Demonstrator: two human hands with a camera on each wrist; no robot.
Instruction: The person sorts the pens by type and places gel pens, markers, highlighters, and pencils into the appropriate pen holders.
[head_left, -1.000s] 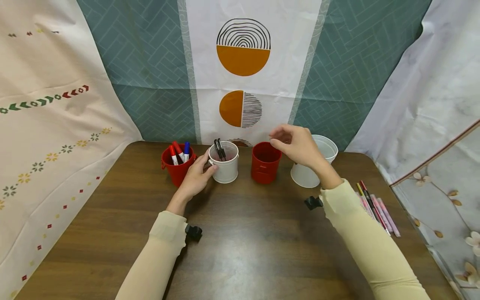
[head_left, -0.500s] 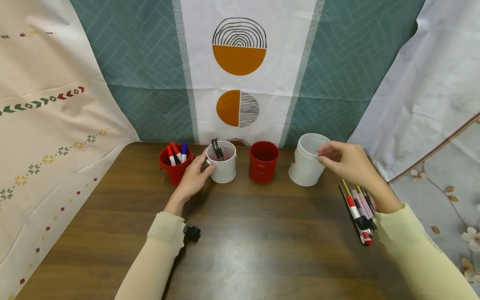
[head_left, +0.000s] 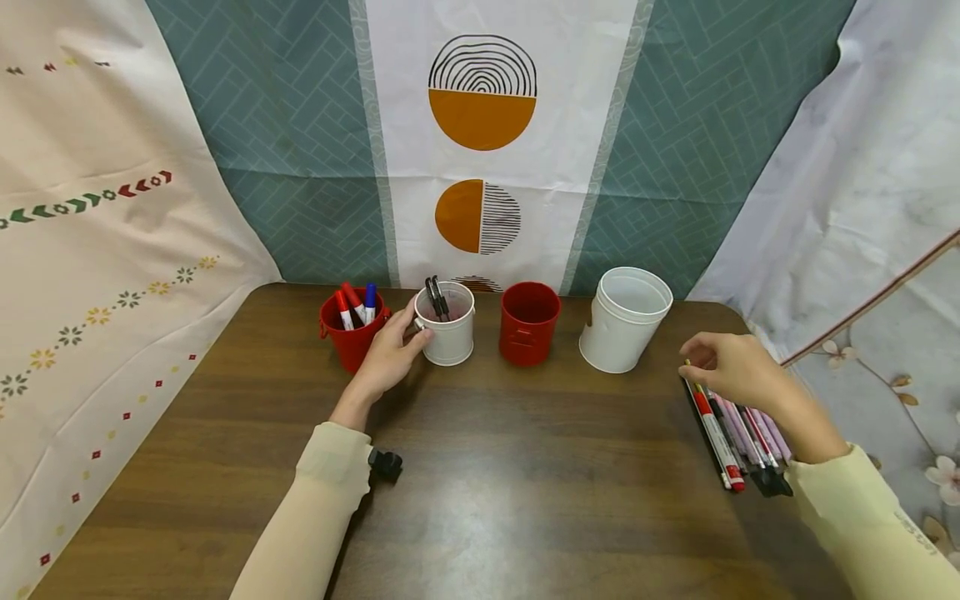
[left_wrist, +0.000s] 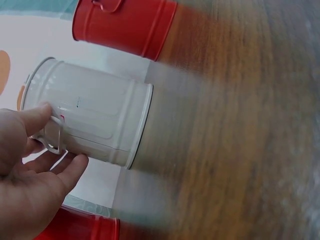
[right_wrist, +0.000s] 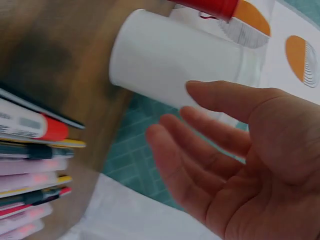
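My left hand [head_left: 390, 350] holds the side of a small white metal bucket [head_left: 450, 342]; in the left wrist view its thumb lies by the wire handle [left_wrist: 52, 137] and the fingers curl underneath. Two black pens [head_left: 438, 298] stand in this bucket. My right hand [head_left: 738, 371], fingers loosely bent and holding nothing, hovers over the far end of a row of pens and markers [head_left: 738, 433] at the right. A red-capped marker [right_wrist: 30, 120] lies near that row's left side, among pink pens [right_wrist: 30, 167] and a yellow-ended pencil [right_wrist: 75, 143].
A red bucket [head_left: 352, 343] with red and blue markers [head_left: 371, 304] stands at the left. Right of the held bucket are another red bucket [head_left: 528, 333] and a taller white bucket [head_left: 618, 333]. Cloth [head_left: 307, 167] hangs behind the wooden table [head_left: 487, 500].
My right hand has moved from above the middle red bucket, past the tall white bucket, to the pens at the right. The left hand stays on the small white bucket.
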